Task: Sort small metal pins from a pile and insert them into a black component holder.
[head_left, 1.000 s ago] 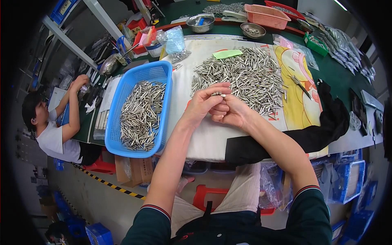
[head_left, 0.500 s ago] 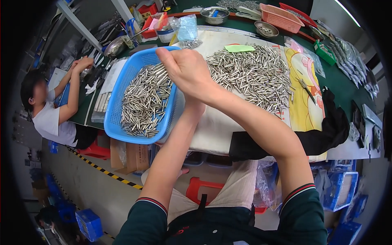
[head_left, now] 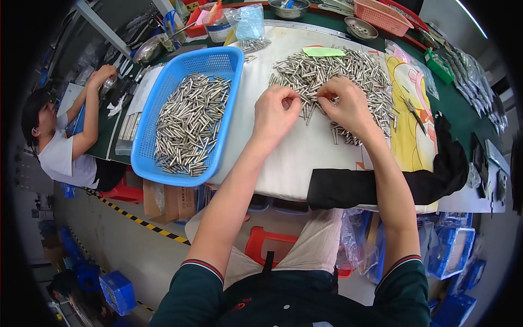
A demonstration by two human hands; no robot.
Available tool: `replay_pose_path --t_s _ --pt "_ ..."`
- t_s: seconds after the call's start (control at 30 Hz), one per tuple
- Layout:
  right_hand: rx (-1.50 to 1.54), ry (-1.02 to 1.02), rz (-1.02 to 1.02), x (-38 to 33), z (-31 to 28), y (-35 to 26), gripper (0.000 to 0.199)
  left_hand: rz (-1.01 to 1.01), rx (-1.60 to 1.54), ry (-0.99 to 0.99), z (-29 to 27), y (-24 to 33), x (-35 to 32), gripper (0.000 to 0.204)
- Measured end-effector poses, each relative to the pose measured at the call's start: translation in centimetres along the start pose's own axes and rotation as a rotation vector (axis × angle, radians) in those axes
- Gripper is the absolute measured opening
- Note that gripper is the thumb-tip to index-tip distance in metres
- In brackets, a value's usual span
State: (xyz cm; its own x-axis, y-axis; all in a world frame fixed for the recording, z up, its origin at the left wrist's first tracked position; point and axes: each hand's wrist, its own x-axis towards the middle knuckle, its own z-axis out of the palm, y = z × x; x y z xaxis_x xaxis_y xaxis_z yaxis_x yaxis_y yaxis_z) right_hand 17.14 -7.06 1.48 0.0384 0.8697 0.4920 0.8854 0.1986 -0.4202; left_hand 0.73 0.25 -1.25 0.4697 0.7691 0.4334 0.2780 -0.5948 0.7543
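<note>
Out left of the loose pile [head_left: 373, 73], here's the blue basket [head_left: 140, 143], loaded with metal pins [head_left: 190, 122]; at the pile's near-left edge, the left hand [head_left: 276, 111], fingers curled toward the thumb; over the pile, the right hand [head_left: 350, 106], fingers bent likewise. Pinching any pins? Cannot tell! Pliers [head_left: 415, 116] lie right of the pile.

L hand [head_left: 277, 111], R hand [head_left: 348, 104] at pin pile [head_left: 364, 66] — blue bskt [head_left: 143, 131] left
</note>
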Motion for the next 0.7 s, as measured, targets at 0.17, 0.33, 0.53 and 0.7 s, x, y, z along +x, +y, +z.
replay_pose_path --t_s 0.17,0.33,0.53,0.7 --pt "-0.002 -0.109 -0.234 -0.8 0.8 -0.6 0.011 0.130 0.277 -0.061 -0.5 -0.5 -1.0 0.011" --pt "-0.066 -0.133 -0.237 -1.1 1.3 -0.5 0.020 0.196 0.279 -0.127 -0.7 -0.1 -1.6 0.012" --pt "-0.029 -0.193 -0.237 -1.1 1.0 -0.3 0.013 0.222 0.282 -0.179 -0.9 0.4 -1.9 0.008" --pt "-0.011 -0.251 -0.221 -1.3 0.7 -0.9 0.013 0.302 0.348 -0.180 -1.4 0.5 -2.4 0.006"
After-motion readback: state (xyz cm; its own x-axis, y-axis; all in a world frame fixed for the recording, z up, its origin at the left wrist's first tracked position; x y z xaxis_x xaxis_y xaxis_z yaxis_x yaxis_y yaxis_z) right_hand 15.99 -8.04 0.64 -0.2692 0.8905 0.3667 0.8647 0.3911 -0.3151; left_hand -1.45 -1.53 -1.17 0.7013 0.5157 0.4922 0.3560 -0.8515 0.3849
